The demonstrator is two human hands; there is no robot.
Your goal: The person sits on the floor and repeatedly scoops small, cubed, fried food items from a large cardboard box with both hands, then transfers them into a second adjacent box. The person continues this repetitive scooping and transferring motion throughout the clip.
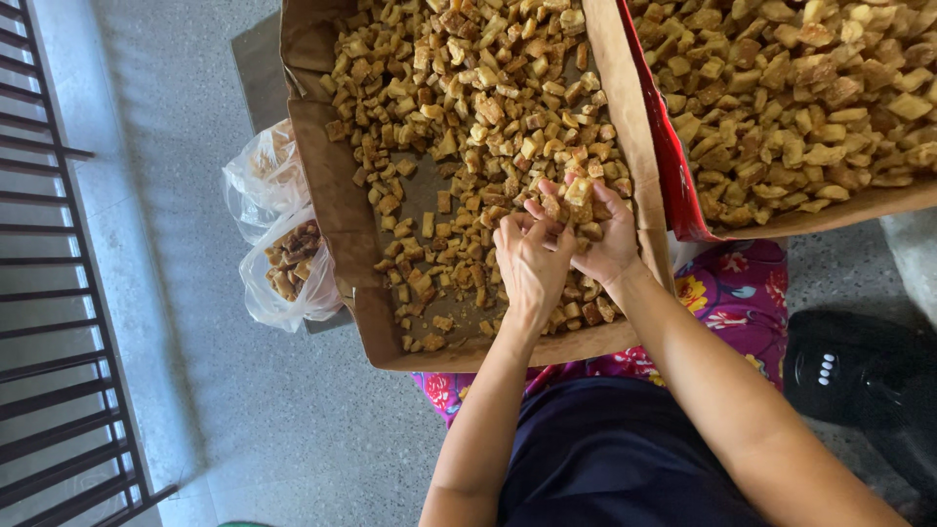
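A brown cardboard tray holds many small golden-brown fried cubes, spread thinner near its front. My left hand and my right hand meet over the tray's front right part, fingers curled together on a few cubes. Both hands touch each other and rest among the pieces.
A second cardboard tray with a red edge stands to the right, full of the same cubes. Two clear plastic bags with pieces inside lie left of the tray. A black metal railing runs along the left. A black device sits lower right.
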